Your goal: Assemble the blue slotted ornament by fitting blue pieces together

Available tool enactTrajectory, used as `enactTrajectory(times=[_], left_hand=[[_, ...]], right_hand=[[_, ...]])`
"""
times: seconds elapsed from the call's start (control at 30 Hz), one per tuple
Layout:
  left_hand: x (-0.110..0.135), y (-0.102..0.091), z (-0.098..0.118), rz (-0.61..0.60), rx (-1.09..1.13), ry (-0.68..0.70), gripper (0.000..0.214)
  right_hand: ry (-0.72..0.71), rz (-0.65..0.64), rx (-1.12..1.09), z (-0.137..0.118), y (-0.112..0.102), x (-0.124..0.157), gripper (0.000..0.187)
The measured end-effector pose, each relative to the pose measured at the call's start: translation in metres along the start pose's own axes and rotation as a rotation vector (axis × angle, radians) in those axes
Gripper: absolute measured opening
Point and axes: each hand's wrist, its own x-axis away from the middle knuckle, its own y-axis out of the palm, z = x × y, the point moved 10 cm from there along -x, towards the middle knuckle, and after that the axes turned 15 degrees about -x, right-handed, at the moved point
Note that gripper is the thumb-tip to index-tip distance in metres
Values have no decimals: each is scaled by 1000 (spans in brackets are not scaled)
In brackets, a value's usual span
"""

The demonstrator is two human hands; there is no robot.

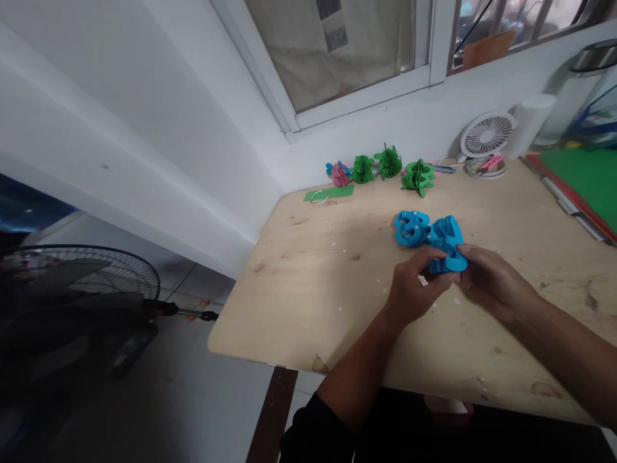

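Between my two hands is a stack of blue paper cutouts [449, 265], held above the wooden table [299, 283]. My left hand [415, 283] pinches its left side with thumb and fingers. On its right side my right hand [491, 280] closes with the fingertips. Just beyond lie more blue paper pieces: a looped, folded one [411, 228] and a layered pile [446, 228] that partly meets the held stack. Whether the pile and the stack are joined I cannot tell.
Green paper ornaments [418, 176] and a pink-and-blue one [340, 173] line the wall. A green strip with a ring [319, 197] lies nearby. At the back right stand a small white fan [488, 136], tape roll with pink clip [486, 167] and green sheets [583, 173]. A floor fan [81, 283] stands left.
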Motion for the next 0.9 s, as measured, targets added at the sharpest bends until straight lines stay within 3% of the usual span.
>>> enactTrajectory(times=[0.63, 0.9], left_hand=[[1, 5, -10, -19, -1, -41, 39], [3, 8, -11, -86, -2, -18, 37]], right_hand=[[13, -18, -37, 6, 4, 2, 26], [183, -131, -137, 21, 9, 4, 18]])
